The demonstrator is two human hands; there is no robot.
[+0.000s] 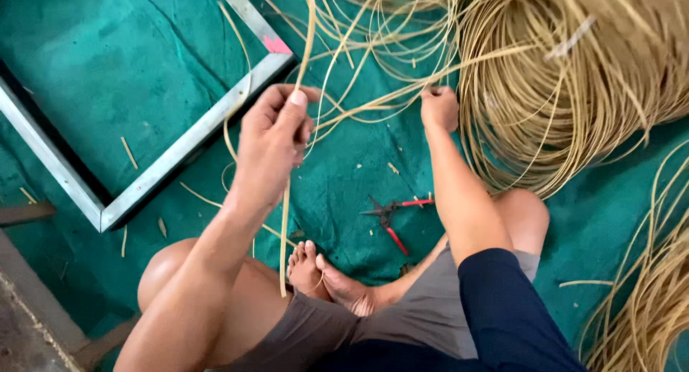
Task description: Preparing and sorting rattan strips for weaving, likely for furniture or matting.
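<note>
I sit cross-legged on a green tarp [108, 77]. My left hand [276, 138] is closed around a flat pale cane strip [308, 34] that runs from the top of the view down past my foot. My right hand [439, 108] is shut on a few thin cane strands [373, 106] that lead from a big coil of cane [567, 77] at the upper right. The strands stretch between both hands. Red-handled pliers [393, 215] lie on the tarp between my knees, untouched.
A grey metal square frame [186, 142] lies on the tarp to the left, its corner near my left hand. Another cane bundle [646, 307] sits at the lower right. Short cane offcuts are scattered about. A wooden edge [29, 314] borders the lower left.
</note>
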